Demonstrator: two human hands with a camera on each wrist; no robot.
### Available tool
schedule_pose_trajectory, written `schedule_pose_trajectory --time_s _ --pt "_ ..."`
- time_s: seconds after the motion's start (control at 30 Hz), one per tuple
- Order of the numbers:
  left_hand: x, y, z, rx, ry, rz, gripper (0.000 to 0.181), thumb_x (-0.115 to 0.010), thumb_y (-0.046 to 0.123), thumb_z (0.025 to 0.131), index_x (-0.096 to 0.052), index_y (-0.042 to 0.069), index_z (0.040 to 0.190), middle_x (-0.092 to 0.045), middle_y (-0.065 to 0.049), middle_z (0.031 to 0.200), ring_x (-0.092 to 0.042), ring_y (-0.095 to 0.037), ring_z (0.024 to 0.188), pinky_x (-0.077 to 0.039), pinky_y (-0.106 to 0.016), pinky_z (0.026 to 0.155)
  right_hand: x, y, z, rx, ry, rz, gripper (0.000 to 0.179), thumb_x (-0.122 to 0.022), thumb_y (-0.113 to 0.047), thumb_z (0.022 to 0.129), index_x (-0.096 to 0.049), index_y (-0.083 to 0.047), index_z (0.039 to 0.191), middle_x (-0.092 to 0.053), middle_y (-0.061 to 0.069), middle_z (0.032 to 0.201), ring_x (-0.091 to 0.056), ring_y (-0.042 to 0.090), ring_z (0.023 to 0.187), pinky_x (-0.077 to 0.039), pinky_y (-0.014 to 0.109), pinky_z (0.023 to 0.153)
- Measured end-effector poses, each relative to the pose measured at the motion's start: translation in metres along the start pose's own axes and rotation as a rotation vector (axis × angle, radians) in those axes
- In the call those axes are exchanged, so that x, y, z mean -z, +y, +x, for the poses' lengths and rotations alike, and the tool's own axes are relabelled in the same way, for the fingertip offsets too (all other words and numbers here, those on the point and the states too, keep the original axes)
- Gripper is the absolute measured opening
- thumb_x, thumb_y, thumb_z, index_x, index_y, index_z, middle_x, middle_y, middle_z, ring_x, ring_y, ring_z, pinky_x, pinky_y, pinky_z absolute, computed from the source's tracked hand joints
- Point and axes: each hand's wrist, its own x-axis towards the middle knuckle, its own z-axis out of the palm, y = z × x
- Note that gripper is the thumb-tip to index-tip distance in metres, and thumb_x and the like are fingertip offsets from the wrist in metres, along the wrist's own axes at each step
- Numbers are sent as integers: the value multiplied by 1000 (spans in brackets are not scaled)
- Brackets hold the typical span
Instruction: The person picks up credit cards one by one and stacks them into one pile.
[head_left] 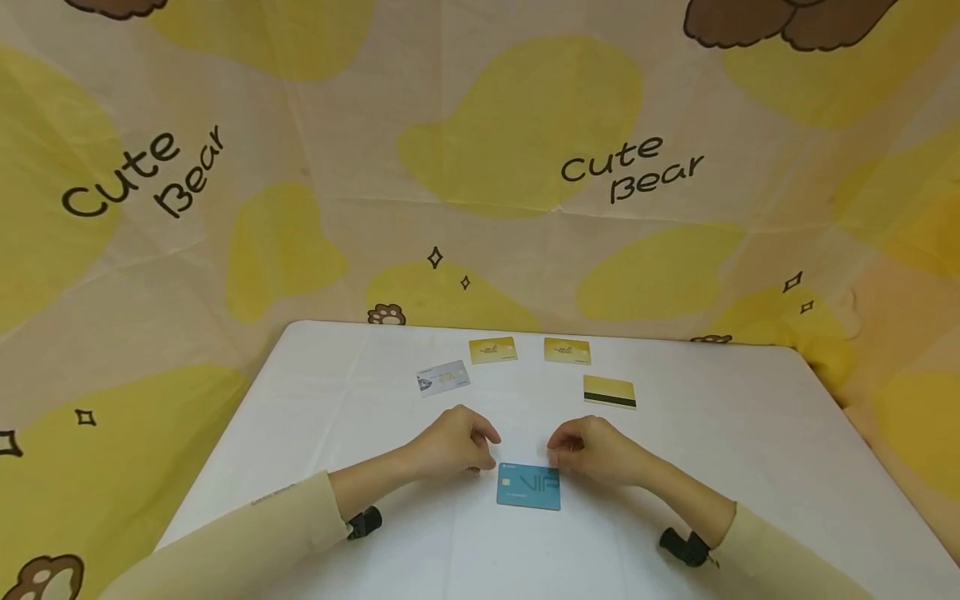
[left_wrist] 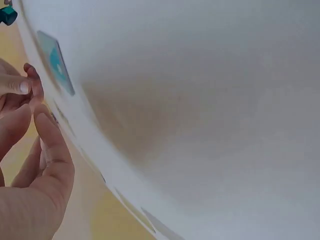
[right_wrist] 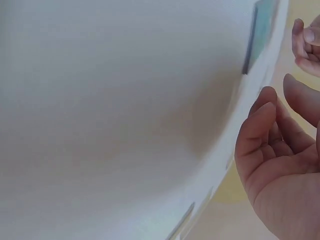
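Note:
A blue card with "VIP" on it (head_left: 528,487) lies flat on the white table between the two hands. My left hand (head_left: 453,442) hovers just left of its upper edge, fingers loosely bent and nothing between them. On the other side, my right hand (head_left: 596,450) is close to the card's upper right corner, overlapping it slightly in the head view, fingers bent and holding nothing. In the left wrist view the thumb and fingertips of the left hand (left_wrist: 42,165) stand apart. A gap also shows between thumb and fingers of the right hand (right_wrist: 280,160) in its wrist view.
Beyond the hands lie a silver card (head_left: 443,378), two gold cards (head_left: 492,350) (head_left: 567,351) and a gold card with a black stripe (head_left: 610,392). The white table (head_left: 360,400) meets a yellow patterned cloth (head_left: 480,167) behind it.

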Motion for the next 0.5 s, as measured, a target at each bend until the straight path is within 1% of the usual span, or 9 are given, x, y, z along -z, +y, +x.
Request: schedule_pose_trajectory --time_s 0.2,0.37,0.5 --pt "18 -1 -1 -3 54 -11 28 -81 -1 84 -75 -5 111 -66 -2 72 -68 -26 65 -50 -25 59 11 -7 6 -8 34 13 12 -76 -12 95 -76 -5 105 -65 -4 87 -58 15 82 -51 24 71" --pt "30 -2 -4 4 114 -36 30 -81 -1 83 -75 -5 112 -65 -5 76 -69 -30 69 -50 -25 59 16 -12 13 11 64 10 15 -76 -14 95 -76 -3 106 -67 -5 86 -60 16 81 -50 24 68" --pt "38 -3 -7 10 157 -41 29 -80 0 84 -74 -5 113 -66 -5 79 -69 -29 71 -50 -26 60 18 -17 20 27 77 12 18 -75 -15 96 -76 -1 108 -68 -5 88 -59 17 83 -49 25 69"
